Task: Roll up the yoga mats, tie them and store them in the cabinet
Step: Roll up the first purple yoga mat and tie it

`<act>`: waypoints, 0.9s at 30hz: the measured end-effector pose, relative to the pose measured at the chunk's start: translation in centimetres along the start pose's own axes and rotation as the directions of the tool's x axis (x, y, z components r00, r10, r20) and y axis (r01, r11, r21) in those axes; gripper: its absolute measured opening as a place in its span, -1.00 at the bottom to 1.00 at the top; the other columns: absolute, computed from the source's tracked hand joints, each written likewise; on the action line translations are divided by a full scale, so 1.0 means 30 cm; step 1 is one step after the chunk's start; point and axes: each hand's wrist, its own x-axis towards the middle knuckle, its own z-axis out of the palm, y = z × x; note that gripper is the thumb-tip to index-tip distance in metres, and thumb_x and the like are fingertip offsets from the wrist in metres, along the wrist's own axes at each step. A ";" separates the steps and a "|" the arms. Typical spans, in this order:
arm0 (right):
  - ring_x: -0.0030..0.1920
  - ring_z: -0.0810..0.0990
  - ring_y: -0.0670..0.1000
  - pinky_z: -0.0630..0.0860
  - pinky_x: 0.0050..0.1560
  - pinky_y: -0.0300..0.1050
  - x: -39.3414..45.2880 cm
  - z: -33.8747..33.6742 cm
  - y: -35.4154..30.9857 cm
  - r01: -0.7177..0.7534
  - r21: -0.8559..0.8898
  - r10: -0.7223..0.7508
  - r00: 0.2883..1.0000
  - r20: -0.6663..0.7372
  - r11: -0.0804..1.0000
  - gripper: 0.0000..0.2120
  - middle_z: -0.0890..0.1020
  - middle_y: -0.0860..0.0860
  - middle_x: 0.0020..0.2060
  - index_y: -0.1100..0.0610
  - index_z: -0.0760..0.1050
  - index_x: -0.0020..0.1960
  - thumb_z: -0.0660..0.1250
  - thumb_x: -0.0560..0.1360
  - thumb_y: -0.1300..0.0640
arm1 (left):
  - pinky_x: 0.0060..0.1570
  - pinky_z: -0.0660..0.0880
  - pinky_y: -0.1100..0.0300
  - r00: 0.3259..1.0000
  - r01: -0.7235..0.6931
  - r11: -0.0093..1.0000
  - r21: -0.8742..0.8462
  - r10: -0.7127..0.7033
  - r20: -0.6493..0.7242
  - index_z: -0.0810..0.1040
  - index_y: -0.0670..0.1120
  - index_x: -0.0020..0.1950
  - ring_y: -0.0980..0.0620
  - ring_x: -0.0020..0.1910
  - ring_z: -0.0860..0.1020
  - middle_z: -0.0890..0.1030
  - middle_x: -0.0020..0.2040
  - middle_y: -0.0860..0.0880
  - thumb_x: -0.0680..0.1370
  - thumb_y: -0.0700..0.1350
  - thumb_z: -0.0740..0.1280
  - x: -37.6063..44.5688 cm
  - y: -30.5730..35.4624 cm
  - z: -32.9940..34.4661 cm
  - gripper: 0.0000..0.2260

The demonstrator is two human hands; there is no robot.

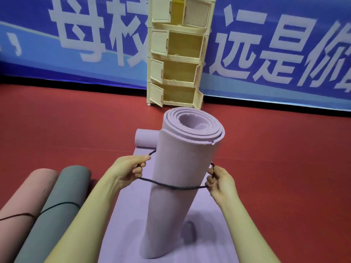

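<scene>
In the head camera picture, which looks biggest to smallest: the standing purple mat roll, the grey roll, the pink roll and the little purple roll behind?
1. Standing purple roll, though it is nearest.
2. Grey roll and pink roll: alike, both cut off by the picture edge, so unsure.
3. Little purple roll, farther away and partly hidden.

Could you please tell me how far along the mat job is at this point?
Done: the pink mat and grey mat lie rolled and tied. In hand: left hand and right hand hold a cord around the upright purple roll. Left: knotting, and filling the cabinet.
</scene>
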 end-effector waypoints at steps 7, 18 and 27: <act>-0.57 0.32 -0.07 0.28 -0.57 -0.25 0.030 -0.116 0.118 -0.042 -0.121 0.045 0.999 0.019 0.992 -0.79 0.52 0.06 -0.42 0.19 0.37 -0.17 0.09 0.59 0.36 | -0.62 0.21 0.36 0.987 0.037 0.999 -0.019 -0.039 -0.154 0.55 -0.27 -0.09 0.15 -0.64 0.24 0.40 -0.46 0.00 0.56 -0.24 0.32 0.075 -0.188 -0.086 -0.91; -0.49 0.38 -0.02 0.32 -0.55 -0.25 0.138 -0.140 0.330 -0.163 -0.216 0.164 0.986 -0.017 0.963 -0.84 0.49 0.11 -0.35 0.23 0.42 -0.14 0.16 0.59 0.35 | -0.61 0.32 0.38 0.954 0.152 0.971 -0.183 -0.193 -0.231 0.53 -0.24 -0.12 0.16 -0.62 0.38 0.49 -0.51 0.03 0.59 -0.21 0.30 0.219 -0.369 -0.231 -0.88; -0.38 0.48 -0.01 0.45 -0.41 -0.21 0.124 -0.089 0.399 -0.117 -0.083 0.122 0.991 0.060 0.990 -0.85 0.54 0.13 -0.31 0.29 0.47 -0.03 0.14 0.59 0.39 | -0.29 0.55 0.30 0.976 0.088 0.964 -0.253 -0.134 -0.169 0.57 -0.23 -0.08 0.08 -0.34 0.54 0.58 -0.22 -0.07 0.61 -0.23 0.24 0.198 -0.386 -0.188 -0.85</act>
